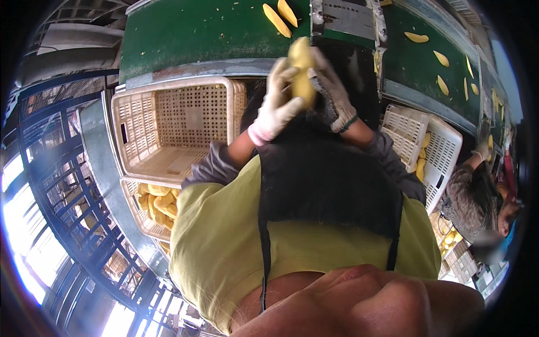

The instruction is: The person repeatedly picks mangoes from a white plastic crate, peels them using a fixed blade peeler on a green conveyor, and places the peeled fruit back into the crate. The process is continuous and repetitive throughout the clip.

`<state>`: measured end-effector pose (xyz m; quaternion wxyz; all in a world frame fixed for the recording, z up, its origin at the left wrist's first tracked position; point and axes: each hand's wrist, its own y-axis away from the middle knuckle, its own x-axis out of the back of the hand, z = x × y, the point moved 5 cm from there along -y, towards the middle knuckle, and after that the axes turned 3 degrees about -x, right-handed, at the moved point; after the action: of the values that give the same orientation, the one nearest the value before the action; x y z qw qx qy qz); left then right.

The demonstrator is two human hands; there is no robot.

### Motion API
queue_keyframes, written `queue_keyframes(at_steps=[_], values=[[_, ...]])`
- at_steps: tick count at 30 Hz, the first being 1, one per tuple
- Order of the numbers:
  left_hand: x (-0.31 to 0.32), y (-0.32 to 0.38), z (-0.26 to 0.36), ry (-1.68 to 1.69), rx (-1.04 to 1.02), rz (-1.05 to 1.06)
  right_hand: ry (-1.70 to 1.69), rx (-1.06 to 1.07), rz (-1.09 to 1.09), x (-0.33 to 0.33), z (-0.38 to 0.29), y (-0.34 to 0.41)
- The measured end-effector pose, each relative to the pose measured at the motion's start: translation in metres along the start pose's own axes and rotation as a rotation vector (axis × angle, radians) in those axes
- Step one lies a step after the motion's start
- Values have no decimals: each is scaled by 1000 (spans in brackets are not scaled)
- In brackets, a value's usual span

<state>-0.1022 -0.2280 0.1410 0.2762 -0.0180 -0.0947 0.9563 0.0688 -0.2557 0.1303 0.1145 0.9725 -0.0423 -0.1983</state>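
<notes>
A long peeled yellow piece, apparently a fruit or root point(302, 76), is held upright between my two hands, slightly blurred. My left hand point(278, 99), in a pale knit glove, grips its left side with thumb and fingers. On its other side is my right hand point(332, 90), in a glove with a dark, worn palm and green cuff, its thumb against the piece. Whether it also holds a tool is not visible. Just beyond my hands, two yellow slices point(277, 20) lie on the green conveyor belt point(189, 38).
An open plastic crate point(229, 122) stands at left, above a crate of yellow pieces point(158, 204). Another crate point(448, 151) with yellow pieces stands at right. More slices lie on the right belt point(404, 71). A co-worker point(469, 193) works at far right.
</notes>
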Motion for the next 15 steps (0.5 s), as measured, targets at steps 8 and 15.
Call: queue_keyframes(at_steps=[8,15], values=[[-16,-220,-155,517,379,322,1237,438,384,80,-51,6],[-94,-256,-258,1003,688,38,1588,676,452,48,-102,-61]])
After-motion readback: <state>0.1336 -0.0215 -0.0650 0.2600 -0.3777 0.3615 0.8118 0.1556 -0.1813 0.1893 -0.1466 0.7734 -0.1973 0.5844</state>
